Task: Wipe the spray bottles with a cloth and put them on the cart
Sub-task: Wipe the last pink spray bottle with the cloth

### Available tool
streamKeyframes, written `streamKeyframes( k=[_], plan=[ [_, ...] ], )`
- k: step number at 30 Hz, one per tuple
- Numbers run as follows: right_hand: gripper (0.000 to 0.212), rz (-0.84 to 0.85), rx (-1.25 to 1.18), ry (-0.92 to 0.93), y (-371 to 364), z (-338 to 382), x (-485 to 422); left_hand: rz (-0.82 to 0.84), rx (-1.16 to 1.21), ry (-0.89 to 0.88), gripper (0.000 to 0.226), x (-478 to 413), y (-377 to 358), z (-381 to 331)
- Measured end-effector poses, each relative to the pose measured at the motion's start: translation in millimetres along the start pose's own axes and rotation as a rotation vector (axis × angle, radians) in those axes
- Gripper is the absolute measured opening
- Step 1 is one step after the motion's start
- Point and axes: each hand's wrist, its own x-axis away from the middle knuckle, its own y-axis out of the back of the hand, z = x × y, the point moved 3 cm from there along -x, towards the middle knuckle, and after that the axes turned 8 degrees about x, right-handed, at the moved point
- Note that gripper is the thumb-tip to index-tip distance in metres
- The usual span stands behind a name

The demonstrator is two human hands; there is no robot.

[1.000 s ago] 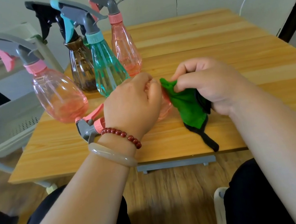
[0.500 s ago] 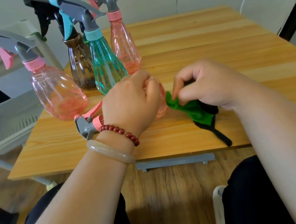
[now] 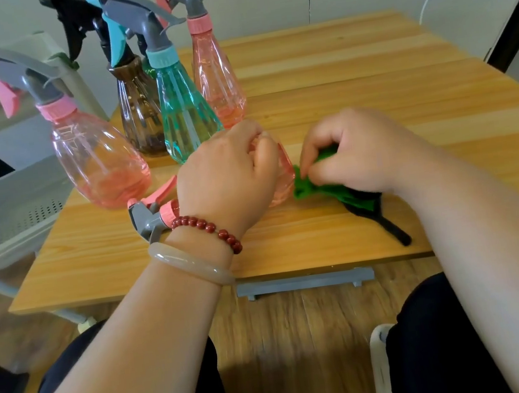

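Note:
A small pink spray bottle [image 3: 284, 181] lies on its side on the wooden table [image 3: 353, 91], its grey and pink trigger head pointing left. My left hand [image 3: 229, 180] grips its body from above and hides most of it. My right hand [image 3: 355, 154] pinches a green cloth [image 3: 308, 186] with black trim against the bottle's base. Behind stand several upright bottles: a round pink one [image 3: 98, 161], a brown one [image 3: 138, 113], a teal one [image 3: 184, 113] and a tall pink one [image 3: 218, 79].
A grey cart [image 3: 6, 210] with a perforated shelf stands left of the table, close to the round pink bottle. The cloth's black strap trails toward the table's near edge. Wooden floor and my knees lie below.
My right hand has dropped lower with the cloth, from raised near the bottle down to the tabletop beside its base. My left hand stays on the lying bottle.

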Motion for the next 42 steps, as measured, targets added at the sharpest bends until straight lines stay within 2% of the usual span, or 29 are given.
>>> streamKeyframes(
  k=[2, 3, 5, 7, 8, 11, 12, 15, 17, 18, 21, 22, 25, 27, 29, 31, 33, 35, 36, 37, 40, 42],
  plan=[
    [0.014, -0.153, -0.251, -0.009, 4.5, 0.8, 0.0, -0.001, -0.004, 0.005, 0.034, 0.0, -1.3, 1.6],
    [0.011, -0.166, -0.313, -0.008, 4.1, 1.4, -0.1, -0.005, -0.005, 0.004, 0.036, 0.4, -1.4, 2.1],
    [0.002, -0.081, -0.234, 0.0, -2.7, -0.6, -1.7, -0.01, -0.012, 0.004, 0.037, 0.3, -0.6, 1.9],
    [0.003, 0.019, -0.089, -0.014, -5.5, -3.6, -1.9, -0.006, -0.008, 0.009, 0.036, 0.4, -0.5, 2.0],
    [0.006, 0.009, -0.08, -0.016, -3.7, -3.2, -2.0, -0.004, -0.007, 0.01, 0.035, 0.3, -0.7, 1.8],
    [0.013, -0.124, -0.368, 0.034, 5.3, 3.8, -1.5, 0.006, -0.011, 0.008, 0.036, -1.0, -1.5, 2.2],
    [0.014, -0.114, -0.401, 0.067, 5.5, 7.5, -1.2, 0.006, -0.012, 0.01, 0.037, -0.8, -1.7, 2.5],
    [0.011, 0.019, -0.177, 0.115, -2.8, 6.9, -1.3, 0.001, -0.006, 0.017, 0.039, -0.6, -1.6, 3.2],
    [0.017, 0.073, -0.012, 0.095, -2.5, 2.2, -1.5, -0.003, -0.009, 0.02, 0.038, -0.2, -0.9, 2.5],
    [0.018, 0.045, -0.016, 0.089, -0.7, 1.3, -1.0, -0.001, -0.01, 0.021, 0.038, -0.1, -0.8, 1.9],
    [0.017, -0.096, -0.289, 0.112, 5.8, 5.2, 0.7, 0.004, -0.011, 0.016, 0.038, -0.6, -0.7, 1.2],
    [0.014, -0.085, -0.282, 0.122, 4.7, 6.0, 0.5, 0.004, -0.009, 0.018, 0.039, -0.3, -0.8, 1.5],
    [0.017, 0.092, -0.024, 0.118, -3.6, 2.0, 0.9, 0.006, -0.008, 0.021, 0.036, -0.1, -0.3, 2.3],
    [0.023, 0.077, 0.021, 0.11, -1.7, 1.4, 1.2, 0.014, -0.014, 0.021, 0.033, 0.0, -0.2, 2.2],
    [0.021, -0.044, -0.17, 0.11, 3.3, 3.8, 1.9, 0.007, -0.019, 0.017, 0.037, -0.6, 0.0, 1.8],
    [0.023, -0.078, -0.327, 0.116, 4.3, 6.2, 1.5, 0.0, -0.019, 0.016, 0.039, -0.1, -0.3, 1.6],
    [0.025, 0.002, -0.255, 0.112, -0.8, 2.2, 0.2, 0.002, -0.013, 0.016, 0.035, 0.3, -0.3, 2.1],
    [0.028, 0.115, -0.039, 0.078, -2.4, -4.4, 0.0, 0.003, -0.006, 0.003, 0.028, 1.4, 0.1, 0.4],
    [0.028, 0.113, 0.009, 0.058, -0.4, -6.1, -1.1, 0.002, -0.006, -0.003, 0.028, 1.3, 0.4, 0.0],
    [0.027, 0.06, -0.026, 0.048, 2.1, -6.5, -2.0, 0.002, -0.007, -0.003, 0.029, 0.8, 0.1, 0.4],
    [0.029, -0.222, -0.448, -0.022, 3.1, -3.5, -4.7, 0.003, -0.007, 0.006, 0.034, -0.2, -1.4, 2.9],
    [0.03, -0.292, -0.447, -0.037, -6.2, -0.8, -6.5, 0.008, -0.003, 0.008, 0.032, -0.3, -1.2, 3.0]
  ],
)
